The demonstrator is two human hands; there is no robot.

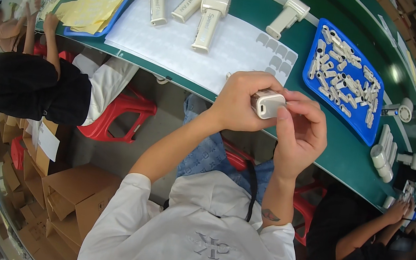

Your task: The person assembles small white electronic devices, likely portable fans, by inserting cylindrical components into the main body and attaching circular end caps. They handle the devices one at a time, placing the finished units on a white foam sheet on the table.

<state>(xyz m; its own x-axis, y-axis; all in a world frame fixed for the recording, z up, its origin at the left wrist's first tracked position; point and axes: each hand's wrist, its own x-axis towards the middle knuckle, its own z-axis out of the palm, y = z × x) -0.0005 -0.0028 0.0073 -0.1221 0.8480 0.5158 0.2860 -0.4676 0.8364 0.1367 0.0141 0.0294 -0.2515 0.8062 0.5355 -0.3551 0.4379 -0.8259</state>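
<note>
In front of my body, over the table's near edge, my left hand is wrapped round a cream handheld fan. Its end with a small slot faces up toward me, and a grey patch covers part of that end. The thumb and fingers of my right hand pinch at the right edge of the end; any small piece between them is hidden. Beyond my hands lies a white sheet with several grey stickers at its right end. Three cream fans rest on the sheet, and another fan lies past its far right edge.
A blue tray of small cream parts sits to the right. More fans lie beyond it. At the far left, yellow sheets fill another blue tray. Co-workers sit on both sides. Red stools and cardboard boxes stand below.
</note>
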